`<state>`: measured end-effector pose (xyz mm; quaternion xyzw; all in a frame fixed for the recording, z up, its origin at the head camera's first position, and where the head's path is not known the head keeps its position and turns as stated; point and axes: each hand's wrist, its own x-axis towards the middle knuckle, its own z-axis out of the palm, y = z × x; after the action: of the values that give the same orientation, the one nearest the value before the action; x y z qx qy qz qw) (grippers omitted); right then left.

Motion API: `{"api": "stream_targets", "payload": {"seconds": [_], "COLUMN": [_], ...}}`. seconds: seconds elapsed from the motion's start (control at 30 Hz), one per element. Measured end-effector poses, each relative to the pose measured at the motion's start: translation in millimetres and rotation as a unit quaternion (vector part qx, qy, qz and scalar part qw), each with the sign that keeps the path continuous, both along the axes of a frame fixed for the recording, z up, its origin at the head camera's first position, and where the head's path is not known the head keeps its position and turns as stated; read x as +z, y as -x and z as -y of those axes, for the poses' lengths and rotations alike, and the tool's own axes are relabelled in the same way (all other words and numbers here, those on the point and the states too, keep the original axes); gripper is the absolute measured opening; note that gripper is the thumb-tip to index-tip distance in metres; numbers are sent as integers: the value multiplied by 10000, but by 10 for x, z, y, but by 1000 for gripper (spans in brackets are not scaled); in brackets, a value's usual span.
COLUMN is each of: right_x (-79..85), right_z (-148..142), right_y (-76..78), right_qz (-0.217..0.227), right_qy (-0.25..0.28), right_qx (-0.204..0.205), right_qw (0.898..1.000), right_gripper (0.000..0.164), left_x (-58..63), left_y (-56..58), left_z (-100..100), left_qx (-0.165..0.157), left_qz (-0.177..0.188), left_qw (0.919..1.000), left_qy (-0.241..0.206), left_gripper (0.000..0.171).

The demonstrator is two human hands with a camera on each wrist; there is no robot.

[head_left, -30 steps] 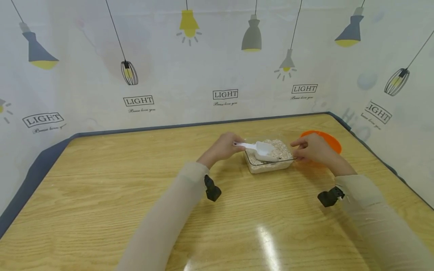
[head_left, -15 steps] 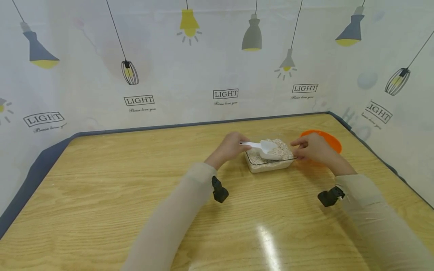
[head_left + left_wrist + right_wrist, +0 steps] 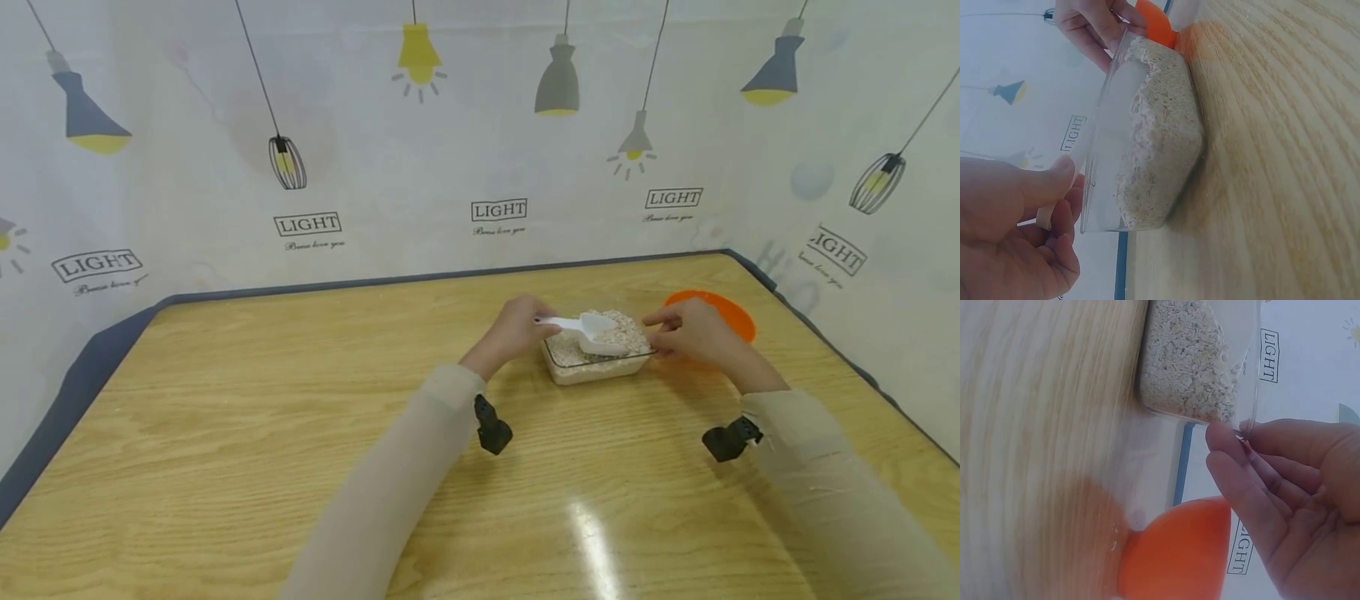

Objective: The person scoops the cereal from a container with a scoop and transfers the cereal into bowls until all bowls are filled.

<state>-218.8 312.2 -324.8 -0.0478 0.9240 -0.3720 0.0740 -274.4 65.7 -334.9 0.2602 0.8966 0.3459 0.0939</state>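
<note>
- scoop (image 3: 598,342): right of centre in the head view, at the oats (image 3: 626,327); contact unclear. white, smooth; probably light, stiff plastic, best held by its handle.
- left hand (image 3: 517,327): pinches the scoop's handle.
- tub (image 3: 603,372): clear, boxy; glass or plastic, cannot tell. likely slick, weighted by its fill; steady at the rim.
- right hand (image 3: 692,332): pinches the tub's right rim.
- oats: dry flakes, apt to spill.
- bowl (image 3: 729,315): orange, rounded, right of the tub.
</note>
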Motion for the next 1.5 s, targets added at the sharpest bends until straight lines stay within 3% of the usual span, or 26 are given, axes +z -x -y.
{"api": "stream_targets", "payload": {"seconds": [0.53,0.87,1.13,1.33,1.5], "right_x": [-9,4,54,97,154], "right_z": [6,-2,-51,-150,-261], "right_y": [-22,-51,-67,-104,-118], "right_qz": [-82,9,62,-148,-264], "right_qy": [22,100,151,-55,-87], "right_qx": [-44,14,-84,-167,-231], "right_qw": [10000,9999,9998,9997,9993], "right_gripper": [35,36,39,40,40], "left_x": [19,5,49,93,163], "left_y": [4,14,12,35,38], "left_z": [66,127,165,200,196], "left_qx": [29,-48,-21,27,135], "left_qz": [73,-70,-58,-114,44], "left_qw": [9999,9998,9995,9987,9977], "left_qy": [-97,-181,-302,-493,-667], "left_gripper": [30,29,28,28,29]}}
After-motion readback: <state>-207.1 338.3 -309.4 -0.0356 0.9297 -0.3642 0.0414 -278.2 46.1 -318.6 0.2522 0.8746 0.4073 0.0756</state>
